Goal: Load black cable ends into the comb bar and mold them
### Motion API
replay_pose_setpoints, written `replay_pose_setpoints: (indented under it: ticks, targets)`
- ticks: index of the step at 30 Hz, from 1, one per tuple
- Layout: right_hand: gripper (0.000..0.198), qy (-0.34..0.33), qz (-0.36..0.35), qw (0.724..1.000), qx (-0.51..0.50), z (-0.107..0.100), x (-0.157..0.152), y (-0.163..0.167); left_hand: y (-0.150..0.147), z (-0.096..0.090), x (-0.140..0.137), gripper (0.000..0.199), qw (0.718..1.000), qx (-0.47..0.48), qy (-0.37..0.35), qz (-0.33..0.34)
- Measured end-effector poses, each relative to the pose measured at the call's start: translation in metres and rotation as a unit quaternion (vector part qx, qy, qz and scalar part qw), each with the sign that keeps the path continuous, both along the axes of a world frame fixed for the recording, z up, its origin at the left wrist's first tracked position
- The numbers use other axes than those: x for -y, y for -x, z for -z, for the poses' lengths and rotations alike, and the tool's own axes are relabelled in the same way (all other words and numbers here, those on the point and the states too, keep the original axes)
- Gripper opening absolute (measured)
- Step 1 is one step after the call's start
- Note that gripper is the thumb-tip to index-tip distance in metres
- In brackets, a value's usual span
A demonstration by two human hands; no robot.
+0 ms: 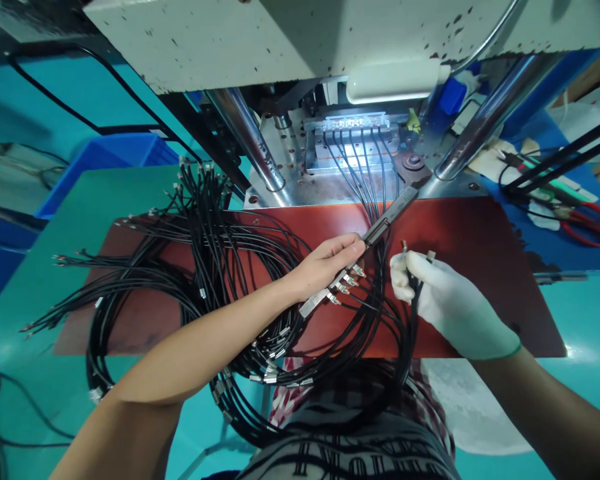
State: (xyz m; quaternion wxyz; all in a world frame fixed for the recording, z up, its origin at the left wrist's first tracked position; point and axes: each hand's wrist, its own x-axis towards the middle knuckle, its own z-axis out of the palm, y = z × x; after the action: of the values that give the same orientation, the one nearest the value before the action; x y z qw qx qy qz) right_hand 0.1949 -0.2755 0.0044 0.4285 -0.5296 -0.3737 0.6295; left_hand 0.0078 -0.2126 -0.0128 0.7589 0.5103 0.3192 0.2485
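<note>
We work in front of the press [290,40], whose heavy grey head hangs over the lit mould block [353,143] between two steel columns [245,133]; that is the biggest hazard we judge here, since anything reaching under that head could be caught if it closes. Just below the mould block lies the red mat [460,233] on the teal tabletop [40,373], and left of the mould block, spread across the mat, is the large loose bundle of black cables [200,267], its loops crossing one another and hanging off the near edge; these could snag and drag neighbours along. Our left hand [325,263], bare, is closed around the long metal bar [375,227] that points up toward the mould block, fingers pinching it with several cable ends clipped in a row along it; a tilt or a slack grip could let those small plugs slip out of their seats. Five cables [363,173] run from the mould block down to the bar, and a tug on the bar could pull them crooked in the mould. Our right hand [447,300], in a white glove, sits right of the bar and is pinched shut on a few cable ends [417,257], metal tips upward; the glove could blunt our feel and let one drop. Far right of the mould block lie red-handled scissors [587,223], well apart.
</note>
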Motion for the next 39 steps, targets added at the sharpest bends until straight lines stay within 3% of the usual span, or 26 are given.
replay_pose_setpoints:
  ticks: [3, 5, 17, 19, 23, 25, 28, 31, 34, 39]
  targets:
    - [0.019, -0.049, -0.022, 0.983, 0.174, -0.009, -0.007, 0.005, 0.0, 0.003, 0.0, 0.041, 1.0, -0.001, -0.016, 0.008]
    - [0.018, -0.082, -0.039, 0.968, 0.236, -0.012, -0.009, 0.009, -0.001, 0.004, 0.001, 0.041, 1.0, 0.0, -0.023, 0.006]
    - [0.015, -0.103, -0.114, 0.969, 0.195, -0.012, -0.013, 0.006, -0.001, 0.007, 0.004, 0.039, 0.999, 0.022, 0.029, 0.027]
    - [0.016, -0.102, -0.105, 0.97, 0.196, -0.013, -0.013, 0.008, -0.001, 0.006, 0.004, 0.038, 0.999, 0.006, -0.015, 0.03]
    - [0.016, -0.11, -0.084, 0.968, 0.211, -0.008, -0.011, 0.011, -0.001, 0.003, 0.003, 0.036, 0.976, -0.06, -0.208, 0.005]
    - [0.02, -0.114, -0.103, 0.963, 0.221, -0.006, -0.01, 0.008, -0.002, 0.001, 0.002, 0.036, 0.967, -0.075, -0.241, 0.004]
    - [0.023, -0.117, -0.116, 0.936, 0.31, -0.005, -0.007, -0.004, -0.002, 0.001, 0.001, 0.039, 0.975, -0.075, -0.21, 0.009]
    - [0.04, -0.064, -0.114, 0.909, 0.396, -0.008, -0.002, -0.021, -0.002, 0.002, 0.001, 0.04, 0.985, -0.061, -0.161, 0.016]
    - [0.034, -0.01, -0.122, 0.923, 0.366, -0.01, 0.005, -0.033, -0.002, 0.002, 0.001, 0.04, 0.993, -0.04, -0.11, 0.019]
    - [0.021, -0.02, -0.07, 0.956, 0.284, -0.009, 0.013, -0.031, 0.0, 0.002, 0.001, 0.039, 0.999, 0.012, -0.008, 0.029]
